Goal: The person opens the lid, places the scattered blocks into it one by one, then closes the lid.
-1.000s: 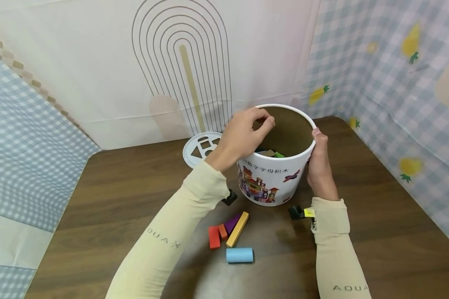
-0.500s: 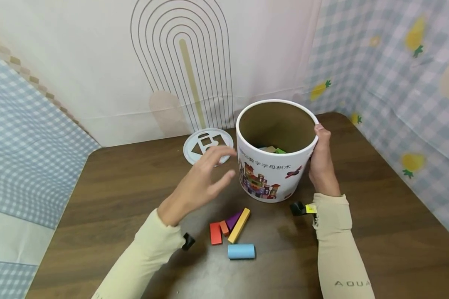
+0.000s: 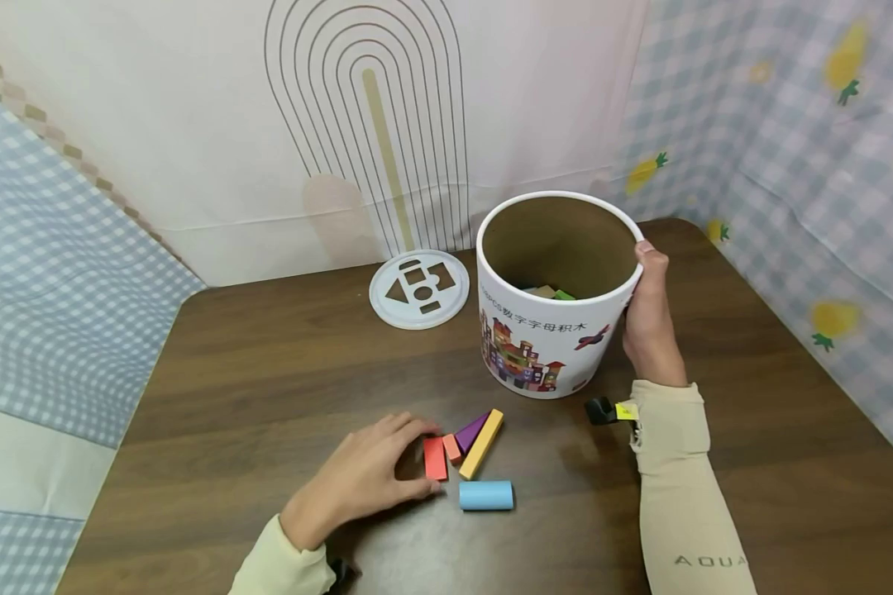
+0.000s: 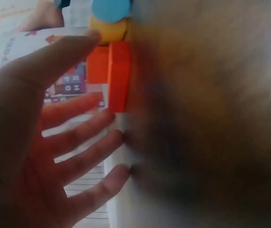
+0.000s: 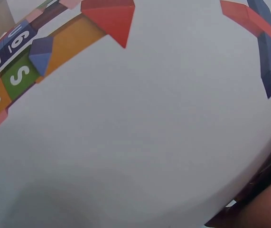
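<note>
My left hand (image 3: 368,471) is low over the table, thumb and fingers spread apart on either side of a flat red block (image 3: 435,459). In the left wrist view that red block (image 4: 119,78) stands just past the fingertips. Beside it lie a small orange block (image 3: 452,449), a purple triangular block (image 3: 472,432) and a long yellow block (image 3: 481,445). A light blue cylinder (image 3: 486,496) rests nearer the front. My right hand (image 3: 649,318) grips the rim and side of a white bucket (image 3: 543,330) printed with building-block pictures. Its surface fills the right wrist view, with little of the hand showing.
Several blocks (image 3: 543,292) lie at the bottom of the bucket. A white lid with shaped cut-outs (image 3: 420,289) lies to its left near the back edge. Printed cloth (image 3: 231,149) hangs behind and at both sides of the brown wooden table (image 3: 268,355).
My left hand has come away from above the bucket's mouth, down and left to the loose blocks. My right hand keeps its grip on the bucket.
</note>
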Motion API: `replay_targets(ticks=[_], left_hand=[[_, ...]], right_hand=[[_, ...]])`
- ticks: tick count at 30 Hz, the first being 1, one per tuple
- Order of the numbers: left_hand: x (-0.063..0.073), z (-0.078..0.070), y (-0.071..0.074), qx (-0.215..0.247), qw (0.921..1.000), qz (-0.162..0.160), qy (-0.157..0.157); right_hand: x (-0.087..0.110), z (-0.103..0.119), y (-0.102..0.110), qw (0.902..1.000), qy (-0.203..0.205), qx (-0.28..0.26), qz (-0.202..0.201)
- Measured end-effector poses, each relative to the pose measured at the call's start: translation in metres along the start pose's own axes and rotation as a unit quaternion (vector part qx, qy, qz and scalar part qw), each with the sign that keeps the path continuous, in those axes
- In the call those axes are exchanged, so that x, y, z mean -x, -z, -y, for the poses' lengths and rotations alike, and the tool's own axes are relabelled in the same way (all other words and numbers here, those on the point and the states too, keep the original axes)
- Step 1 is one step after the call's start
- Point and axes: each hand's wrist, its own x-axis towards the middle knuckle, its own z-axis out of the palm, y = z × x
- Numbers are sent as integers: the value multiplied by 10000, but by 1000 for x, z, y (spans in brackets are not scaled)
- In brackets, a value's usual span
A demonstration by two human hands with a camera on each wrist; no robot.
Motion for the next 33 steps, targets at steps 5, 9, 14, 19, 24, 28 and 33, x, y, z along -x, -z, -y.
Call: replay_targets(ticks=[5, 9, 14, 19, 24, 28, 33], left_hand=[[2, -4, -10, -423, 9991, -91, -48], [0, -8, -8, -618, 9980, -133, -14], [-6, -11, 3, -804, 9966, -169, 49], [-16, -16, 22, -685, 9959, -597, 2], [-32, -27, 47, -198, 9930, -1141, -218], [-48, -36, 72, 40, 9884, -1444, -477], [-75, -49, 109, 222, 9745, -1962, -1063]], right_hand=[[1, -1, 0, 10000, -15, 86, 0], [2, -2, 2, 9999, -26, 119, -17], [1, -2, 2, 10000, -1, 96, -9], [1, 1, 2, 9997, -7, 241, 73], [2, 1, 2, 9996, 1, 289, 76], [3, 1, 2, 9996, -37, 281, 43], [3, 1, 2, 9994, -18, 339, -13]])
